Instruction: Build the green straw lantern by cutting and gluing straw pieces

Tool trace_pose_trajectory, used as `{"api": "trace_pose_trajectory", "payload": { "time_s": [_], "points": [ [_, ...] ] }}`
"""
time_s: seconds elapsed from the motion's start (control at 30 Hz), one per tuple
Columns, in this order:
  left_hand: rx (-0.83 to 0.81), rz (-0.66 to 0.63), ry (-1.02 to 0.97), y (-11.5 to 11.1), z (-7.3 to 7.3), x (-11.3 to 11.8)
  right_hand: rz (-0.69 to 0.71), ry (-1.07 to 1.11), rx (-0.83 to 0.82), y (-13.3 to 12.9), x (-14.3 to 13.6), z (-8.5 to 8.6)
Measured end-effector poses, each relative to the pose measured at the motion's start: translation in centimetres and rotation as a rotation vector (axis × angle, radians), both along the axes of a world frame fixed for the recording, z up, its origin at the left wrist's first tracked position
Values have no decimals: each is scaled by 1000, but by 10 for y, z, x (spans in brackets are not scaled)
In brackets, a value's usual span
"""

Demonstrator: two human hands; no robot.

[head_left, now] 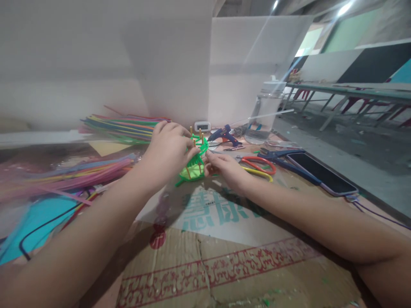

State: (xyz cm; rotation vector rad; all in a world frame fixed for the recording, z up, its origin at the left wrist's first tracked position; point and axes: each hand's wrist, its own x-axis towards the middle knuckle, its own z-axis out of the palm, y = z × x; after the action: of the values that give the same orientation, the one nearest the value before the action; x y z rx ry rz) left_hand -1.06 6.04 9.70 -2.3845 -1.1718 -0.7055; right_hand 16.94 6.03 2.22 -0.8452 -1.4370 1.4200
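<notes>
A small green woven piece [194, 161] with several upright orange-brown sticks stands on a white printed sheet [208, 209] over cardboard. My left hand [171, 147] reaches over its left side, fingers curled round its upper part and partly hiding it. On the right side my right hand [221, 167] has thumb and fingertips pinched together against the piece's edge. Whether a thin strand lies between those fingertips is too small to tell.
Bundles of coloured strips [118, 128] lie at the left. Behind are a small white timer [202, 126], a blue glue gun [226, 136] and a clear water container [261, 115]. Red-and-yellow-handled scissors [260, 164], blue-handled pliers [282, 158] and a phone [323, 173] lie right.
</notes>
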Motion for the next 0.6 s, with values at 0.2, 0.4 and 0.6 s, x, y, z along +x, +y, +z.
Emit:
{"api": "trace_pose_trajectory", "payload": {
  "time_s": [0.2, 0.4, 0.6],
  "points": [
    [28, -7, 1, 0, -2, 1, 91, 104, -143, 1, 0, 3],
    [15, -3, 12, -1, -2, 2, 55, 110, -72, -1, 0, 4],
    [39, -18, 9, -2, -3, 2, 38, 84, -74, -1, 0, 7]
  ]
}}
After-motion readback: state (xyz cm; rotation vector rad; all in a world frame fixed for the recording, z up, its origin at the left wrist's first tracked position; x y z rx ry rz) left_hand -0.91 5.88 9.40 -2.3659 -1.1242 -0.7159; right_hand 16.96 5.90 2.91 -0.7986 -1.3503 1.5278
